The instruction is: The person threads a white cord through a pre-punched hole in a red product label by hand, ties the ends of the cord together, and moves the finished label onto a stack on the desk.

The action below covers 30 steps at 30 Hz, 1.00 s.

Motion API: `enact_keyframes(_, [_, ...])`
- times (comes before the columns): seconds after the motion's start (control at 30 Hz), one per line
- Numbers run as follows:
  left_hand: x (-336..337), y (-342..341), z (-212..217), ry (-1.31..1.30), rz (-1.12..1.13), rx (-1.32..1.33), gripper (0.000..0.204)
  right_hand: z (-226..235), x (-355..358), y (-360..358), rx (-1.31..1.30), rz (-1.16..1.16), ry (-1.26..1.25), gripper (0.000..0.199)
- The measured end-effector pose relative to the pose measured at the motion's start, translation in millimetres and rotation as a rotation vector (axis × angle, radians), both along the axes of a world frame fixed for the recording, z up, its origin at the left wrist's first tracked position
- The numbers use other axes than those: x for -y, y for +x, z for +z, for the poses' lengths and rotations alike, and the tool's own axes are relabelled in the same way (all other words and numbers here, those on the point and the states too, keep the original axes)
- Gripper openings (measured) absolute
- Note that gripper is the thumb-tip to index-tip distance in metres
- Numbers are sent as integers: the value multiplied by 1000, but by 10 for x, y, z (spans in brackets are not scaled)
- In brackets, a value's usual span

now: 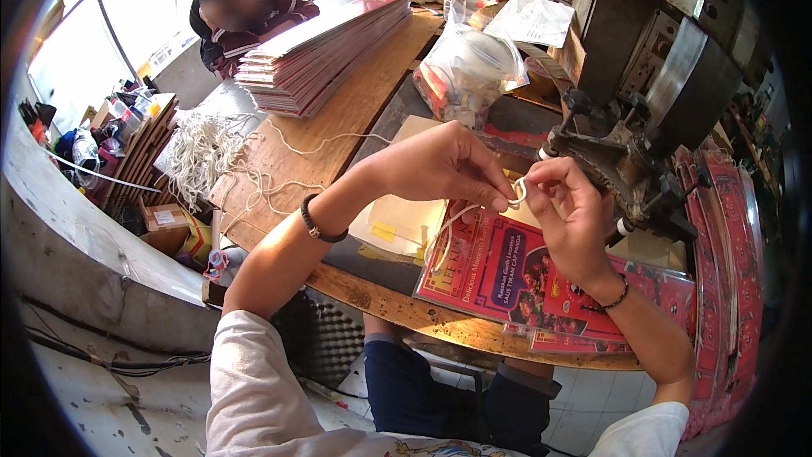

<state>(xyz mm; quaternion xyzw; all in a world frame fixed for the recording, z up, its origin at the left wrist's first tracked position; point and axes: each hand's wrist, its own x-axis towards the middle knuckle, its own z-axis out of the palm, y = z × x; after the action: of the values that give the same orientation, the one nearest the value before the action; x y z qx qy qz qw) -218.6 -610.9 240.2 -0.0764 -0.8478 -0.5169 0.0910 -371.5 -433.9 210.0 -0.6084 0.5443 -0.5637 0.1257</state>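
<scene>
A white cord (447, 241) is looped between my hands, above the front of the bench. My left hand (452, 171) pinches it between thumb and fingers. Close by on the right, my right hand (565, 218) also has its fingers closed on the cord, at a small loop. One length of cord hangs from the fingers over a red printed sheet (474, 275) with a clear plastic edge. Under my left wrist lies a cream paper sheet (385, 227) with a yellow patch.
A heavy metal machine (626, 148) stands at the right, beside upright red printed sheets (732, 262). A tall stack of boards (330, 51), a heap of white cords (203, 152) and a filled plastic bag (469, 68) occupy the bench. Other people sit beyond.
</scene>
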Motion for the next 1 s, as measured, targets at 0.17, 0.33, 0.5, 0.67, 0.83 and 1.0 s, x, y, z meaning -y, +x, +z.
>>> enact_keyframes(0.17, [-13, 11, 42, -1, 29, 110, 23, -73, 17, -51, 163, -21, -106, 10])
enact_keyframes(0.33, [8, -1, 16, 35, 4, 150, 24, -62, -2, -40, 203, 9, -184, 10])
enact_keyframes(0.5, [40, 25, 11, -65, -98, 68, 23, -36, 8, 10, 134, 13, -148, 10])
enact_keyframes(0.67, [-9, 20, 74, 77, -39, 107, 20, -77, 47, -15, 54, 31, -105, 14])
enact_keyframes(0.83, [-30, -2, 32, 161, 14, 112, 21, 18, 11, 12, 1, -7, -38, 15])
enact_keyframes(1.0, [-81, 9, 101, 187, 48, 136, 25, 65, -16, 14, -25, -15, -69, 16])
